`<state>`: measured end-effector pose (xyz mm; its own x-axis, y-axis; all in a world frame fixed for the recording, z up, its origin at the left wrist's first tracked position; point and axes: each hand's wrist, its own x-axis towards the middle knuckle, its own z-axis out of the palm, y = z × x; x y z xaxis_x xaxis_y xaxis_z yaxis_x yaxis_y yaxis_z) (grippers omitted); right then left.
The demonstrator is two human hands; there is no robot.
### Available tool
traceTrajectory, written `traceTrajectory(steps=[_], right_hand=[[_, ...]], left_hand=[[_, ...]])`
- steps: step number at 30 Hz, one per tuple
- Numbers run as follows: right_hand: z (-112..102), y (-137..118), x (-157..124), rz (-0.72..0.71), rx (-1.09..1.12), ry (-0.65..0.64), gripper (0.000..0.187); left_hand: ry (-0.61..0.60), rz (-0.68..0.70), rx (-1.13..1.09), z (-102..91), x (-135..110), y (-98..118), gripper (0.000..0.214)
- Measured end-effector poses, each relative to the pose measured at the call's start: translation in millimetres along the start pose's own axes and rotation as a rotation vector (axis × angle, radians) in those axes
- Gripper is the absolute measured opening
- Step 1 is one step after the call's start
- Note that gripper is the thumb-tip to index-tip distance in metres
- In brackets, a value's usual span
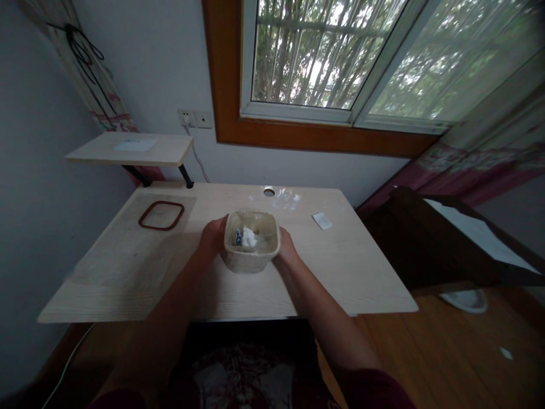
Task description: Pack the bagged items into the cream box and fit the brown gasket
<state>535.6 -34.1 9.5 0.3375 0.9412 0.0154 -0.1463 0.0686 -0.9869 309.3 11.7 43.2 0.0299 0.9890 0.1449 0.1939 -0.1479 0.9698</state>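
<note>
L hand [214, 234] & R hand [286, 245] hold a pale, squarish tub [247, 262] at mid-desk [340, 272], fingers clamped on opp. sides; can't tell if its base touches. Inside: a crumpled white wad [249, 237] w/ a sm. blue-and-white pc. [239, 237] alongside.

Dim | daylight from window [327, 59] | glare (patchy) on tabletop [340, 267] | frame edges stretched, perhaps blurred
</note>
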Motion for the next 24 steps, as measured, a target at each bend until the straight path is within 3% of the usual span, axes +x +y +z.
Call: traceTrajectory(steps=[2,5,6,8,11,13,16,19,21,24], right_hand=[[-2.2,-18.3,-3.9,-0.134,-0.147,0.011,0.032],[-7.1,-51.3,-11.2,-0.412,-0.236,0.035,0.035],[-9.3,-62.3,-13.9,-0.506,-0.266,0.028,0.032],[-13.9,-81.8,-18.9,-0.647,-0.337,-0.056,0.028],[-19.0,-97.7,-23.9,-0.753,-0.41,-0.148,0.025],[-20.2,-96.8,-25.4,-0.778,-0.41,-0.136,0.022],[-19.9,-81.8,-27.9,-0.758,-0.336,-0.112,0.017],[-21.2,-63.7,-33.4,-0.731,-0.263,-0.169,0.015],[-24.5,-57.4,-38.4,-0.743,-0.307,-0.211,0.023],[-31.7,-59.9,-45.3,-0.801,-0.481,-0.267,0.033]], left_hand=[[0.025,0.156,0.117,-4.2,-0.6,14.0,0.015],[0.071,0.302,0.116,-15.0,-6.1,46.4,0.022],[0.034,0.364,0.098,-19.2,-8.3,59.6,0.021],[-0.163,0.394,0.038,-25.4,-10.7,85.7,0.015],[-0.554,0.222,-0.053,-21.2,-5.5,110.5,0.005],[-0.661,0.184,-0.075,-7.5,3.3,110.7,0.01],[-0.646,0.183,-0.05,20.6,17.2,91.9,0.015],[-0.846,0.025,0.042,44.2,23.3,68.1,0.021],[-0.776,-0.067,-0.042,55.5,22.0,55.3,0.024],[-0.4,-0.134,-0.319,69.4,16.8,41.3,0.026]])
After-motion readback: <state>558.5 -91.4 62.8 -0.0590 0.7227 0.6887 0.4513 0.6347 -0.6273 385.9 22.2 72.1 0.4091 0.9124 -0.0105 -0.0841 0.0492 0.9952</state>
